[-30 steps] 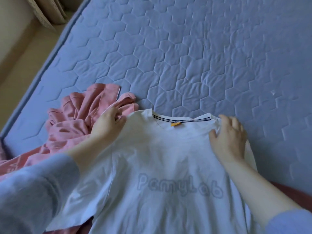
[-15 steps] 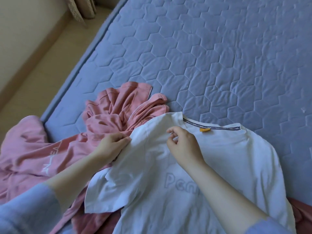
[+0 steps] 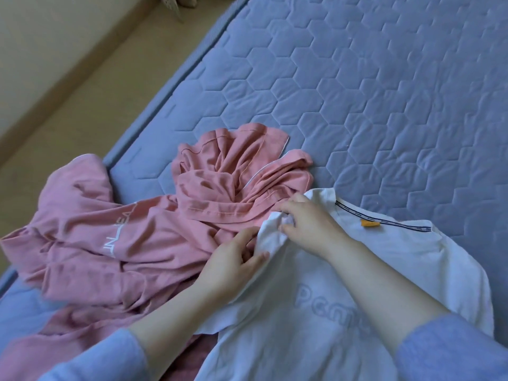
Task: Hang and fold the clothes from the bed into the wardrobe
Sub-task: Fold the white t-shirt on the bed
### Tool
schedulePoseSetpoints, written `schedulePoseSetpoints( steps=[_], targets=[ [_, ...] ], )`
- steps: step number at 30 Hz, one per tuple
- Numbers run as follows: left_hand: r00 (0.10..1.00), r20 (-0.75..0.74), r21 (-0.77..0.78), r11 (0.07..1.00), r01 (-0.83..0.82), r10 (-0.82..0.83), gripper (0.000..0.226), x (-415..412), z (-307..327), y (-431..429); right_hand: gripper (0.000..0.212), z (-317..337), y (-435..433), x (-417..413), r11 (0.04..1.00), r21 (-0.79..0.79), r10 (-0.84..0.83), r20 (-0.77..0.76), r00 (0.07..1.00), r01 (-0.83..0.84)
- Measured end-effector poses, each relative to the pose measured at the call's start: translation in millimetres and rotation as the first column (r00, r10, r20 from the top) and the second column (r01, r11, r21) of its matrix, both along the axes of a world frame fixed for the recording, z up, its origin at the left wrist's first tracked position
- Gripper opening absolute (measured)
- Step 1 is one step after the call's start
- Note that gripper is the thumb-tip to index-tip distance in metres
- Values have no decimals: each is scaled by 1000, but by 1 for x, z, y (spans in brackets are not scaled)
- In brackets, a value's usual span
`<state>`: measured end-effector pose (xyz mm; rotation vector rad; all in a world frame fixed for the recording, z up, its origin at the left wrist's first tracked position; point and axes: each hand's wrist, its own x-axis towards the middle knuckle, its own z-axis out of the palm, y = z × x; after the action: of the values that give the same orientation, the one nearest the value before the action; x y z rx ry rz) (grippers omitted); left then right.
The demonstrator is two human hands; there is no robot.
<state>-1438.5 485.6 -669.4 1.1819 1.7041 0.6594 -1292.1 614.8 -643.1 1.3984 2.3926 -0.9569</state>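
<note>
On the quilted blue bed (image 3: 357, 92), beside a beige floor (image 3: 68, 78), a white T-shirt (image 3: 398, 257) lies against a crumpled pink garment (image 3: 123, 257). Since a half-second ago, its shoulder nearest the pink is bunched higher. The right hand (image 3: 310, 226) pinches that bunch, and the left hand (image 3: 228, 268) curls its fingers (image 3: 258, 257) round the fabric just below.

Quilted bed (image 3: 357, 105): white T-shirt (image 3: 412, 257), pink hoodie (image 3: 110, 257) perhaps

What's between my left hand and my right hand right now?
Head view: a bunched fold of the white printed T-shirt lies between the left hand and the right hand, which both grip it.
</note>
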Motion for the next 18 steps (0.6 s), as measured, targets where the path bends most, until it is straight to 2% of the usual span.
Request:
schedulePoseSetpoints(
  steps=[3, 7, 10, 14, 16, 18],
  targets=[
    [993, -116, 50, 999, 16, -10, 35, -2, 1, -6, 12, 3, -4, 14, 984, 167, 50, 62, 997, -59],
    [970, -239, 14, 999, 37, -32, 36, -14, -5, -14, 10, 3, -18, 34, 981, 189, -28, -45, 999, 36],
    [974, -212, -84, 995, 58, -75, 34, -17, -5, -15, 13, -2, -26, 42, 977, 185, -85, -135, 987, 110],
    [992, -78, -243, 967, 77, -99, 42, -14, -2, -16, 18, -4, -28, 49, 965, 180, -162, -160, 974, 190],
    [984, -90, -270, 955, 125, -154, 49, -13, -2, -21, 14, -2, -29, 51, 953, 202, -193, -171, 966, 226],
    [982, -112, -246, 962, 122, -154, 35, -12, -2, -24, 10, 0, -31, 52, 947, 223, -197, -173, 965, 233]
  ],
)
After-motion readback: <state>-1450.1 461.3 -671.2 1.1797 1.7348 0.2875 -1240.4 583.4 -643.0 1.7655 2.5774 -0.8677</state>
